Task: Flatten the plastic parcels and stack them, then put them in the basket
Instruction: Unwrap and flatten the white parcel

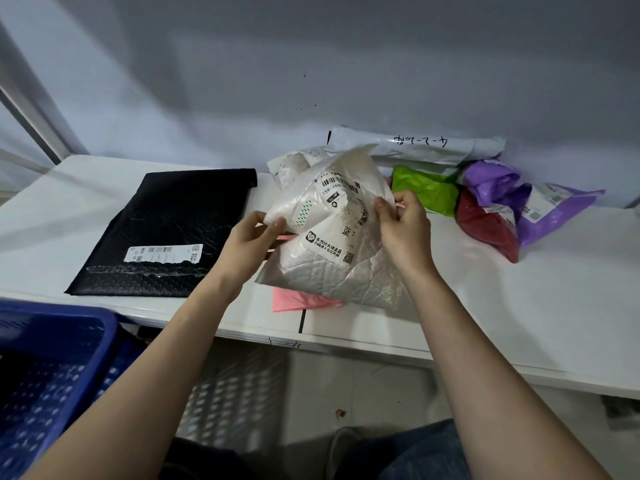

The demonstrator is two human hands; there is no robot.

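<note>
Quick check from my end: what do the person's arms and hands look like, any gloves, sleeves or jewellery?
Both arms are bare from the bottom of the picture up to the wrists, with no sleeves in view. The left hand and right hand wear no gloves, and no watch, bracelet or ring shows. Fingernails look short and unpainted.

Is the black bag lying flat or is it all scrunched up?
Flat. The black bag lies spread out on the white table, corners out, label facing up.

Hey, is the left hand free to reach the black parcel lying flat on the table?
Probably not yet. The left hand grips the white parcel, as does the right hand. Once it lets go, nothing lies between it and the black parcel.
</note>
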